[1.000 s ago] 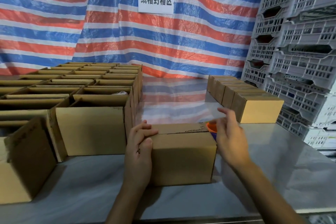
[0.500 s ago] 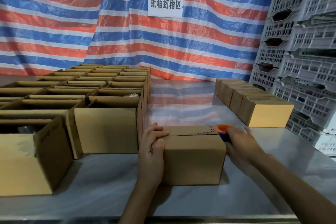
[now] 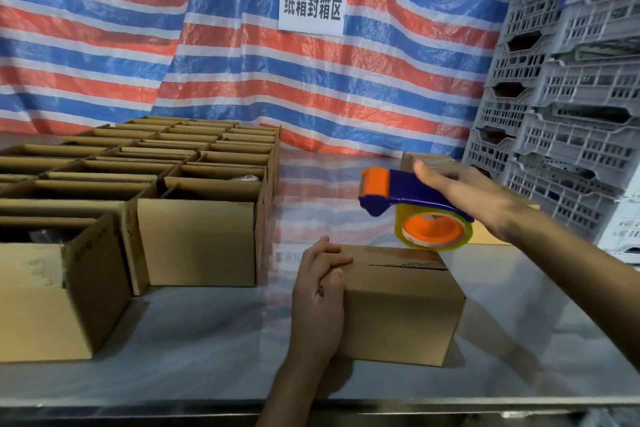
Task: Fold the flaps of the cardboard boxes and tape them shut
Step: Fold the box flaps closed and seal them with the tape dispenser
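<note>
A plain brown cardboard box (image 3: 401, 308) sits on the grey metal table (image 3: 190, 340) near its front edge, to the right of the rows of open boxes (image 3: 197, 239) and apart from them. Its top flaps are folded down flat and meet in a seam that shows as a thin dark slit running left to right across the top, with a line of small dark print just above it. The far part of the top looks a little darker and glossier; whether that is tape cannot be told. The near face is bare and unmarked, its corners are square, and the whole box lies slightly skewed to the table edge. The left hand (image 3: 320, 298) grips the box at its left end, fingers curled over the top edge and thumb pressed on the near face. The right hand (image 3: 474, 201) holds a tape dispenser (image 3: 405, 196) in the air just above the right part of the box, clear of it; the palm lies over the blue handle and the thumb is stretched out, while the fingers under the handle are hidden. The dispenser has an orange front piece pointing left and carries a roll of clear, yellowish tape (image 3: 453, 237) on an orange hub. Behind the right hand a row of closed boxes (image 3: 429, 161) stands on the table. A red, white and blue striped tarpaulin (image 3: 138, 45) with a white sign (image 3: 312, 6) hangs behind, and grey plastic crates (image 3: 571, 114) are stacked at the right.
</note>
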